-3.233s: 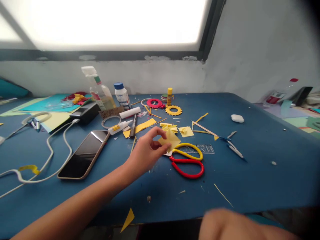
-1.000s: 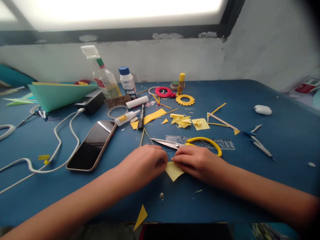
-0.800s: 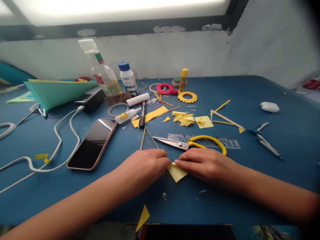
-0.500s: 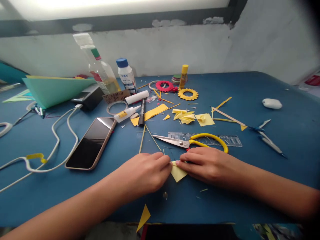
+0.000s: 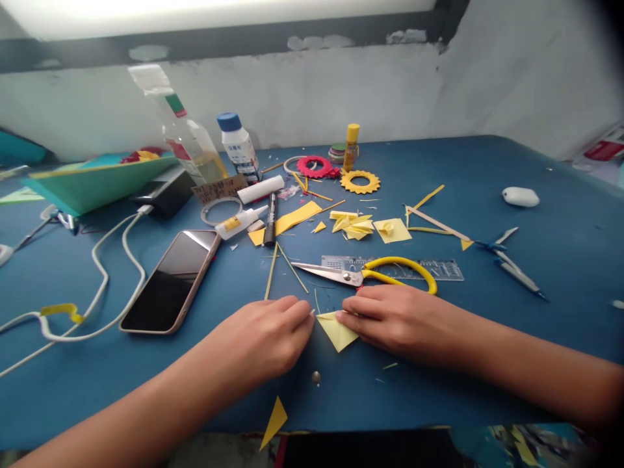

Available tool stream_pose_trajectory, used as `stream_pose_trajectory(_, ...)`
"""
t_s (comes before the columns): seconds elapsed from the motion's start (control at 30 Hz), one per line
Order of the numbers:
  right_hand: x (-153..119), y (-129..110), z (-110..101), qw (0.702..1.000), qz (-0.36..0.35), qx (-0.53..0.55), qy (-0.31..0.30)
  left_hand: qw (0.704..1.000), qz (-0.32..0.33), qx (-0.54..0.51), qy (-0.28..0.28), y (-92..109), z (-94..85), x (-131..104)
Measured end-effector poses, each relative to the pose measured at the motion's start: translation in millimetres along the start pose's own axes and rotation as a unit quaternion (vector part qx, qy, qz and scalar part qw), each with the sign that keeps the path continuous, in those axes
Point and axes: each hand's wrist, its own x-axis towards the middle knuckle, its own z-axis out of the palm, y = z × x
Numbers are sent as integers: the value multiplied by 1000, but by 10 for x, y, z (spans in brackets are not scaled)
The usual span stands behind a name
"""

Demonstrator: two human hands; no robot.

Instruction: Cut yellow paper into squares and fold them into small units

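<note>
A small folded piece of pale yellow paper [image 5: 337, 335] lies on the table, one corner pointing toward me. My right hand [image 5: 397, 320] grips its right side, with fingertips on its upper edge. Just left of the paper, and apart from it, my left hand [image 5: 280, 335] is closed with thumb and fingers together; whether anything is pinched there is hidden. Behind my right hand lie yellow-handled scissors [image 5: 348, 276], partly on a clear ruler [image 5: 448, 268]. Further back are several folded yellow paper pieces [image 5: 353, 225] and a yellow square with a folded piece on it [image 5: 397, 231].
A phone [image 5: 170, 283] and white cables [image 5: 100, 260] lie on the left. Behind them stand bottles [image 5: 238, 146], with a glue bottle [image 5: 238, 223] and marker [image 5: 270, 221] nearby. A compass [image 5: 519, 276] lies right. A yellow triangle [image 5: 275, 421] overhangs the front edge.
My left hand has moved left, off the paper's left corner, and a gap now shows between them. My right hand stays on the paper. The view has shifted slightly.
</note>
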Motion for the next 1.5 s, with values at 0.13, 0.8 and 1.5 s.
stream_pose_trajectory(0.13, 7, -1, -4, 1000, 1, -8, -3, 998, -20, 35, 46, 63, -12, -5)
stream_pose_trajectory(0.8, 20, 2, 33, 1000, 11, -18, -2, 990, -58, 105, 78, 302, 61, -93)
stream_pose_trajectory(1.5, 27, -2, 43, 999, 15, -29, 32, 993, -63, 84, 57, 337, 70, -34)
